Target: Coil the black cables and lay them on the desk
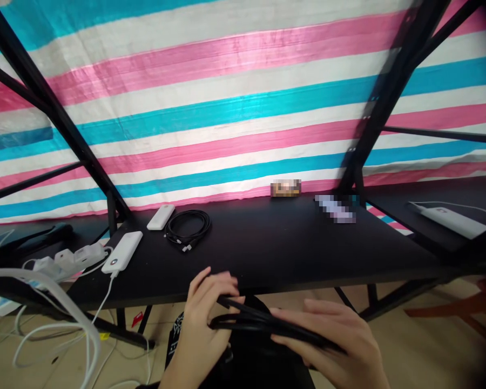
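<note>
Both of my hands hold a bundle of black cable (259, 320) just in front of the near edge of the black table (275, 248). My left hand (204, 319) pinches the looped end of the bundle, fingers curled round it. My right hand (332, 340) lies over the other end with fingers closed along the strands. On the table farther back lies a coiled black cable (187, 228), beside a small white power bank (161, 216). A larger white power bank (122, 252) with a white lead sits near the table's left corner.
White chargers and a power strip (67, 259) with several white leads lie at the left. Black metal frame legs (389, 92) rise at both sides before a striped pink, blue and white tarp (235, 108). Another white device (449, 219) rests on the right-hand table.
</note>
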`<state>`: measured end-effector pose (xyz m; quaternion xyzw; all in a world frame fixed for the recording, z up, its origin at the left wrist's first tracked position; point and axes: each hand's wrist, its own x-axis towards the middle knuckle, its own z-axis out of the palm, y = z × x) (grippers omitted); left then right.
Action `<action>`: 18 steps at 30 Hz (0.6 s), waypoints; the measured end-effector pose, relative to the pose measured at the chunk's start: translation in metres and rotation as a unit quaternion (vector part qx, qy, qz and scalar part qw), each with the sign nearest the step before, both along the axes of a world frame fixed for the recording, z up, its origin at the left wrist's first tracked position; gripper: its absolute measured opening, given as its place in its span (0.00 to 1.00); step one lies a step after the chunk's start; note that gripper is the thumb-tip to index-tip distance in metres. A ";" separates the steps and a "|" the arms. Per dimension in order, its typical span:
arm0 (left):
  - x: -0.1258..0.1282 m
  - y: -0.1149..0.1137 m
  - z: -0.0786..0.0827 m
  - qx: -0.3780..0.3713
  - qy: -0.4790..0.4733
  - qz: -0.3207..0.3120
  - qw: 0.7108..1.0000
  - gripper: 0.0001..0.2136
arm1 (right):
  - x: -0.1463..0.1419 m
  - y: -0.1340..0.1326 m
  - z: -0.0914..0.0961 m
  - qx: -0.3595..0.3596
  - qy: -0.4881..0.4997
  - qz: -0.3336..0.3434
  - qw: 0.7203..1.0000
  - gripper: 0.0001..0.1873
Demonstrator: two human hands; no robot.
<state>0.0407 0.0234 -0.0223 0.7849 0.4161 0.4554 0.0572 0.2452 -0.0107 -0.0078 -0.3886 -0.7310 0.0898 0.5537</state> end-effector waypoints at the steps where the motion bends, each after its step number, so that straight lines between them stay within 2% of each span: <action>1: 0.000 -0.001 0.000 -0.025 -0.027 -0.005 0.999 0.09 | 0.004 0.001 -0.004 -0.002 0.008 -0.020 1.000 0.13; 2: 0.001 -0.003 -0.001 -0.066 -0.062 0.005 0.996 0.16 | 0.008 0.002 -0.008 -0.010 0.018 -0.038 0.999 0.12; 4: 0.002 -0.008 -0.004 -0.173 -0.155 0.053 0.971 0.24 | 0.015 0.006 -0.015 -0.051 0.042 -0.056 0.996 0.11; 7: 0.004 -0.014 -0.010 -0.274 -0.300 0.090 0.909 0.25 | 0.018 0.012 -0.024 -0.160 0.066 -0.033 0.984 0.04; 10: 0.008 -0.016 -0.013 -0.321 -0.429 0.076 0.841 0.24 | 0.006 0.012 -0.031 -0.282 0.162 0.009 0.946 0.16; 13: 0.014 -0.014 -0.010 -0.358 -0.561 0.061 0.744 0.27 | -0.010 0.010 -0.037 -0.362 0.310 0.060 0.877 0.27; 14: 0.016 -0.013 -0.009 -0.358 -0.591 0.062 0.720 0.27 | -0.013 0.010 -0.039 -0.376 0.340 0.072 0.859 0.29; 16: 0.019 -0.012 -0.007 -0.356 -0.620 0.060 0.696 0.26 | -0.015 0.010 -0.042 -0.377 0.372 0.078 0.845 0.31; 18: 0.021 -0.012 -0.006 -0.368 -0.617 0.045 0.694 0.25 | -0.012 0.012 -0.045 -0.348 0.402 0.073 0.844 0.31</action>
